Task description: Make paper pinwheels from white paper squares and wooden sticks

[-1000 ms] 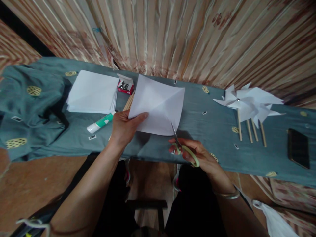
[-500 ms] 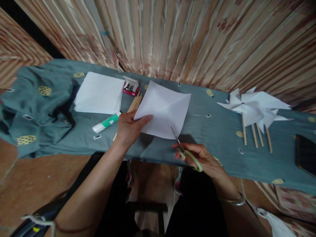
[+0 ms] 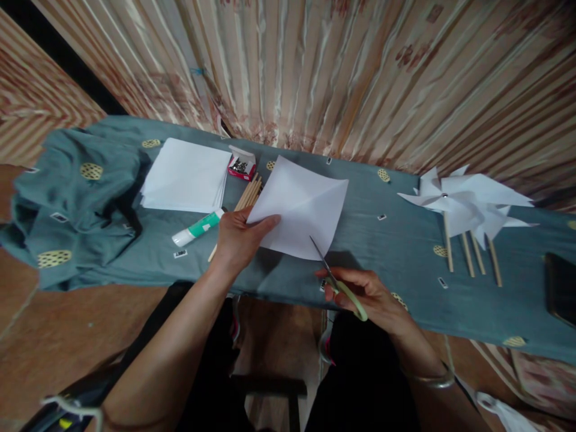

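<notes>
A white square sheet of paper [image 3: 306, 201] with faint diagonal creases is pinched at its left edge by my left hand [image 3: 240, 235], thumb on top. My right hand [image 3: 366, 294] grips a pair of scissors [image 3: 348, 295] with pale green handles. Their blades reach over the lower right corner of the sheet, pointing up and left toward its middle. Partly behind the paper and my left hand lie several thin wooden sticks [image 3: 247, 195]. Close by my left wrist is a glue stick [image 3: 198, 228] with a green label and white cap.
Left on the green cloth [image 3: 360, 240] sits a stack of white paper [image 3: 186, 174], beside a small red box [image 3: 242, 164] of metal pins. Several paper pinwheels [image 3: 468, 198] on wooden sticks lie at the right, with a dark phone-like object [image 3: 560, 288] by the edge. Bunched cloth [image 3: 94, 198] lies far left.
The whole view has shifted slightly, so things sit a little lower. Both hands keep their holds, and the scissors stay at the paper's lower right corner.
</notes>
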### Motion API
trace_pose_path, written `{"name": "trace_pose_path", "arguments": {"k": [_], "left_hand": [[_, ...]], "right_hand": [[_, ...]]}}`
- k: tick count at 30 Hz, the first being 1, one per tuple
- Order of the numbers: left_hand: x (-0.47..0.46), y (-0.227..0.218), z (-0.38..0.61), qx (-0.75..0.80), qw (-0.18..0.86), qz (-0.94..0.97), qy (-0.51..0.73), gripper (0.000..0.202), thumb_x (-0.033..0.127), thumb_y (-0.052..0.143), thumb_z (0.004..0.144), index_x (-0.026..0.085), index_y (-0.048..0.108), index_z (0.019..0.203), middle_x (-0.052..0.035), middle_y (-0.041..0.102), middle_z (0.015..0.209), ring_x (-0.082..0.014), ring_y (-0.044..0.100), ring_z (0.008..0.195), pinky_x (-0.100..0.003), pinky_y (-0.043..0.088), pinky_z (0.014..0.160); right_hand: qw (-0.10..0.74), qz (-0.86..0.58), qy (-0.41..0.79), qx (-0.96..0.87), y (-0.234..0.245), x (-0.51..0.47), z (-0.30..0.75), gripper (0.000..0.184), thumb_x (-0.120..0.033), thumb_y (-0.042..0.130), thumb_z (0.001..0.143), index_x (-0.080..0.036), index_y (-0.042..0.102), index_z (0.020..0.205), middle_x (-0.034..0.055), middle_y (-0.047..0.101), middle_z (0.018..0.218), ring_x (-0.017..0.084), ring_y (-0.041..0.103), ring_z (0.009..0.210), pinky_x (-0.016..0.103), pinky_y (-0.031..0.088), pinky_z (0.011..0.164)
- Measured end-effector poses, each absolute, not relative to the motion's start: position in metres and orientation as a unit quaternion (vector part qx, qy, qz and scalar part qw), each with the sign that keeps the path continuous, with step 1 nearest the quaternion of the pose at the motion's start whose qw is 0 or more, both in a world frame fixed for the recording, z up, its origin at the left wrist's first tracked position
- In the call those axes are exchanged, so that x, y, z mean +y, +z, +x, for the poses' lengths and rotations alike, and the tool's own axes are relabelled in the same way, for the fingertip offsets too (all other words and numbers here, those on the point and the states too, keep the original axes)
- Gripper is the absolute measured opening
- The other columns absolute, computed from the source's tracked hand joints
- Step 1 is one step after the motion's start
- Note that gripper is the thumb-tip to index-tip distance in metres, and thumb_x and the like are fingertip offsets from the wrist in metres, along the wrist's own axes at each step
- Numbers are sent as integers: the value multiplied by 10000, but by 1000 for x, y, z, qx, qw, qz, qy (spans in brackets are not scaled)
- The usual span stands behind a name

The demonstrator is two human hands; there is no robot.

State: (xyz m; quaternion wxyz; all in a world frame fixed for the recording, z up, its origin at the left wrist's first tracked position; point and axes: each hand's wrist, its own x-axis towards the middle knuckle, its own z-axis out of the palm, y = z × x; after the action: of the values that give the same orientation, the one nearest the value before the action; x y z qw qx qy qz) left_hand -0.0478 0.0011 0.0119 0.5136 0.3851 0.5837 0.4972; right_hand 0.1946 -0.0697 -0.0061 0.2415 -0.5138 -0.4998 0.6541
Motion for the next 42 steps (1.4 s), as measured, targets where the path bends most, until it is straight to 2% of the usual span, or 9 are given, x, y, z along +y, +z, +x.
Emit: {"name": "trace_pose_path", "arguments": {"k": [13, 20, 29, 37, 42], "left_hand": [[1, 10, -48, 593, 504, 394, 489, 332, 355, 844, 573, 133, 785, 813, -44, 762, 757, -177, 664, 628, -269, 541, 563], [1, 10, -47, 583, 519, 385, 492, 345, 367, 853, 570, 137, 780, 817, -36, 754, 747, -163, 650, 613, -268, 536, 572], [-1, 6, -44, 592, 529, 402, 457, 220, 346, 830, 599, 164, 746, 690, -17, 716, 652, -160, 617, 570, -256, 490, 538], [-1, 9, -44, 582, 528, 394, 478, 201, 320, 826, 602, 162, 750, 702, -3, 701, 636, -138, 586, 542, -236, 467, 519], [-1, 7, -43, 572, 538, 383, 487, 266, 337, 840, 586, 143, 755, 748, -9, 709, 665, -140, 595, 558, -237, 477, 536]], "right_hand": [[250, -522, 675, -456, -9, -71, 194, 407, -343, 838, 671, -211, 762, 1049, -22, 648, 709, 89, 540, 624, 213, 436, 601], [252, -521, 673, -461, -9, -72, 193, 438, -379, 839, 660, -196, 755, 1050, -12, 659, 719, 104, 559, 635, 230, 454, 613], [243, -513, 644, -513, -5, -70, 195, 454, -453, 789, 710, -203, 745, 1087, 25, 701, 767, 132, 573, 643, 254, 463, 597], [248, -518, 644, -505, -8, -71, 196, 479, -482, 798, 695, -195, 750, 1075, 13, 672, 743, 129, 561, 643, 256, 461, 608], [246, -520, 655, -491, -9, -72, 196, 433, -427, 810, 699, -201, 751, 1064, -6, 655, 731, 113, 553, 637, 244, 462, 616]]}}
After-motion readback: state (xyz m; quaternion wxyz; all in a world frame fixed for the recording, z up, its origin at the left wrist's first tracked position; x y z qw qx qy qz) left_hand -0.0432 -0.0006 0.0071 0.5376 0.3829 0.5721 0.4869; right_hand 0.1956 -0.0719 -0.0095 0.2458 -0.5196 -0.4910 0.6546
